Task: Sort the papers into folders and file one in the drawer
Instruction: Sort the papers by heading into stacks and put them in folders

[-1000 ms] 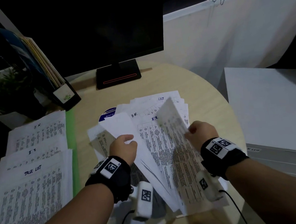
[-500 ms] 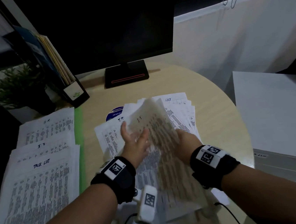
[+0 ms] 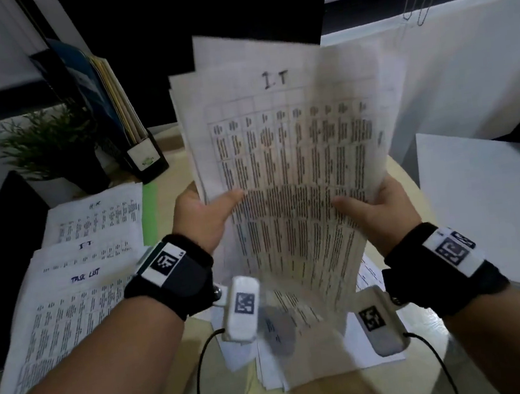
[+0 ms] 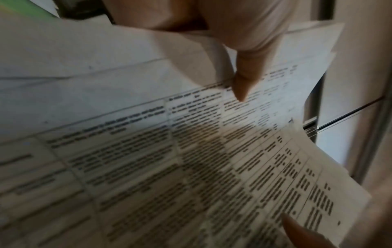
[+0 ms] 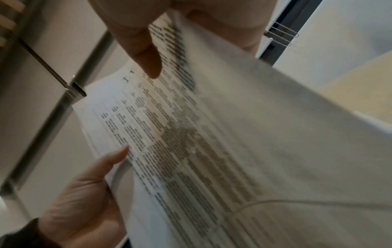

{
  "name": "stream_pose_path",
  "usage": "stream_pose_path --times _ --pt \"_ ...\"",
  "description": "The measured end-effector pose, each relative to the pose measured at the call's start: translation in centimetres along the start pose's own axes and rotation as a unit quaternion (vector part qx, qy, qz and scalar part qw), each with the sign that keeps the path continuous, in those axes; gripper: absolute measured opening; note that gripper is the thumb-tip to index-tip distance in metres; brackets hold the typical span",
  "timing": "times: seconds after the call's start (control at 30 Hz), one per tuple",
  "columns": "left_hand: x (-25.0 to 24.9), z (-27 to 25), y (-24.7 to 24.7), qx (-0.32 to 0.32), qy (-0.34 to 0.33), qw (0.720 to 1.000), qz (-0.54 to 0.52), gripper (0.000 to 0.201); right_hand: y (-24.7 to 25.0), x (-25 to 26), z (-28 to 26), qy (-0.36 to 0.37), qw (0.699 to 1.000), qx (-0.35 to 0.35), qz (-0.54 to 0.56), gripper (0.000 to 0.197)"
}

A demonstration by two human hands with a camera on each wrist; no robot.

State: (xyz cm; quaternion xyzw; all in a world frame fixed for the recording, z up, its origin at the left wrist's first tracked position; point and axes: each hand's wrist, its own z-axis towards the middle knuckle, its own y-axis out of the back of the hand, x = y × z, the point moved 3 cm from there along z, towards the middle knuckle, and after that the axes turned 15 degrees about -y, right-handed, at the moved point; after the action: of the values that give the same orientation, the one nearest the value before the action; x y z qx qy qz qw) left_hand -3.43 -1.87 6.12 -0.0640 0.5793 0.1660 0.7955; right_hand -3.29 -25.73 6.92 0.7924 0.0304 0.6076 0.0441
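Sorted piles (image 3: pixel 65 249) are lying at the table's left, while the left hand (image 3: pixel 201 217) and right hand (image 3: pixel 378 203) are each pinching a side of the raised sheaf of papers (image 3: pixel 289 149), thumbs in front, probably to read its "I.T" heading.

Far left: potted plant (image 3: pixel 45 148) sat beside a black file holder (image 3: pixel 143 154) on the round beige desk (image 3: pixel 411 181). Dark monitor (image 3: pixel 201 20) stood far centre. White cabinet (image 3: pixel 490 198) was at right.
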Motion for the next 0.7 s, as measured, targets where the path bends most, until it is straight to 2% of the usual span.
stream_pose_path --times 0.1,0.17,0.27,0.33,0.43,0.5,0.6,0.67,0.7 --pt "-2.3 -0.1 -0.3 0.018 -0.038 0.996 -0.078 0.031 -0.4 1.3 -0.7 0.041 0.998 -0.006 0.044 0.04" --pt "-2.6 0.0 -0.1 0.042 -0.032 0.996 -0.074 0.03 -0.5 1.8 -0.8 0.055 0.997 0.002 0.062 0.046" --pt "-1.5 0.2 0.3 0.06 0.02 0.998 -0.027 0.026 -0.9 1.4 -0.6 0.049 0.998 0.011 0.048 0.048" --pt "-0.1 0.2 0.5 0.081 0.071 0.994 0.032 0.022 -1.2 -0.2 0.5 0.009 1.0 0.0 0.013 0.048" --pt "2.4 0.5 1.6 0.154 0.123 0.973 0.123 0.023 -1.9 -2.7 1.9 -0.05 0.991 -0.041 -0.116 0.035" --pt "4.3 0.8 3.3 0.236 0.127 0.943 0.197 0.023 -2.2 -3.4 2.2 -0.066 0.976 -0.083 -0.188 0.031" --pt "7.0 1.8 8.5 0.284 0.152 0.884 0.34 0.045 -2.9 -2.7 2.3 -0.061 0.969 -0.13 -0.202 0.031" --pt "9.0 2.6 12.8 0.321 0.183 0.816 0.444 0.059 -4.1 -2.0 2.8 -0.055 0.97 -0.148 -0.186 0.033" --pt "9.9 2.9 14.8 0.351 0.193 0.772 0.494 0.064 -4.9 -1.6 3.1 -0.056 0.971 -0.151 -0.177 0.033"
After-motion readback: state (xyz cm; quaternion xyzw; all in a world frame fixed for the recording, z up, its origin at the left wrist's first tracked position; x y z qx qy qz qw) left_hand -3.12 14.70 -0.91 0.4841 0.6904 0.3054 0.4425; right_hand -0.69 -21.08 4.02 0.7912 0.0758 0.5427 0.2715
